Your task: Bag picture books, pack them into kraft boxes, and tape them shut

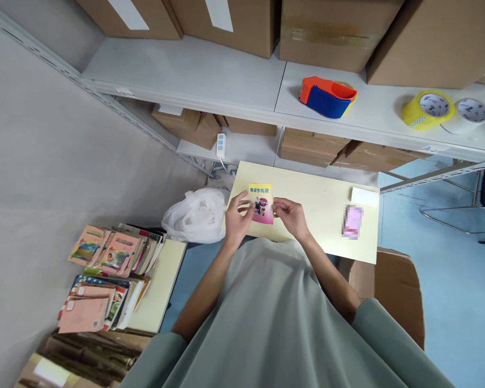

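Observation:
A small booklet (261,203) with a yellow and pink cover, Chinese lettering and cartoon figures is between my hands at the left part of the pale yellow table (307,215). At its left edge is my left hand (238,221), the thumb on the cover and the fingers curled beside the edge. My right hand (291,216) pinches the right edge between thumb and fingers. Whether the booklet rests on the tabletop or is raised slightly, I cannot tell.
A pixelated pink item (352,221) and a white block (365,196) lie on the table's right. White plastic bags (198,215) sit left, near stacked books (117,253). The shelf (210,59) holds cartons, a tape dispenser (327,98) and tape rolls (428,110). An open carton (400,296) stands right.

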Demonstrator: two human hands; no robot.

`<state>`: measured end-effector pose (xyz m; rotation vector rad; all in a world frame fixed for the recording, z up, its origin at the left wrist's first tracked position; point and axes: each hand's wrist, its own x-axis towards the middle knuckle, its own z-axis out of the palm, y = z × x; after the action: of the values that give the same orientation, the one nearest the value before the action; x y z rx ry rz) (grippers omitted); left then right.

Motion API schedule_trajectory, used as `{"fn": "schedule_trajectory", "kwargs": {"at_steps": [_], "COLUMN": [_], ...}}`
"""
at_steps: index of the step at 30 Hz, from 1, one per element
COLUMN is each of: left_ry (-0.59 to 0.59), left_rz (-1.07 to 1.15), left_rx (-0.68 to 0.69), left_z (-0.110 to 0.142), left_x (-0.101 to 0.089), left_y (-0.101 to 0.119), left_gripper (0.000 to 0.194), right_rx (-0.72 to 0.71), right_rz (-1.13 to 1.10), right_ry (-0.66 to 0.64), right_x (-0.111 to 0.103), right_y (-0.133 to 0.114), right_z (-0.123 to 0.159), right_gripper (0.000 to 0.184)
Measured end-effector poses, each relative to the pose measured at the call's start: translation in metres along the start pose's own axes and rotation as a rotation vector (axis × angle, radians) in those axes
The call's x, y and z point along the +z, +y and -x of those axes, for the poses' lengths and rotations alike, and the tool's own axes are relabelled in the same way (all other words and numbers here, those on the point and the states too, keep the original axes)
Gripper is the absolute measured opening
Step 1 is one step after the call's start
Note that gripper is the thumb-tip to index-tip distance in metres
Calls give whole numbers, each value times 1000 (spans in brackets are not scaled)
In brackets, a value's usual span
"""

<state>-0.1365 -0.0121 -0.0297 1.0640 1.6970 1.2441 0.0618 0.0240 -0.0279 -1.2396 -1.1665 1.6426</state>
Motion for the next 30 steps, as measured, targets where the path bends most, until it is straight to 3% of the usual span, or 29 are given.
{"fn": "schedule_trajectory", "kwargs": {"at_steps": [2,6,13,16,20,24,30], "left_ry": [40,-10,-130,-121,-109,-81,-83], "left_rz": [29,138,133,101,37,-24,19], "left_rx": [-34,-140,-106,-28,231,383,187], "left_z": [-7,-10,-8,-8,-7,-4,-3], "left_x": [-5,-15,-21,-21,-24,-27,-29], "left_y": [-1,-1,10,17,31,42,43], "left_gripper": [51,48,41,32,7,15,19], "right_rx": [12,35,45,-27,-218,-299,-270], "right_rz": [-7,-43,-39,3,23,37,101], "right_ry": [-6,-18,-6,1,-2,-13,-20], "right_x": [-1,-8,-15,-15,-13,-11,-11], "right_y": [-4,-8,-5,-10,-19,-24,-33], "right_z": [-2,-4,-4,-4,-2,-1,0], "right_gripper": [44,42,38,32,25,25,30]}}
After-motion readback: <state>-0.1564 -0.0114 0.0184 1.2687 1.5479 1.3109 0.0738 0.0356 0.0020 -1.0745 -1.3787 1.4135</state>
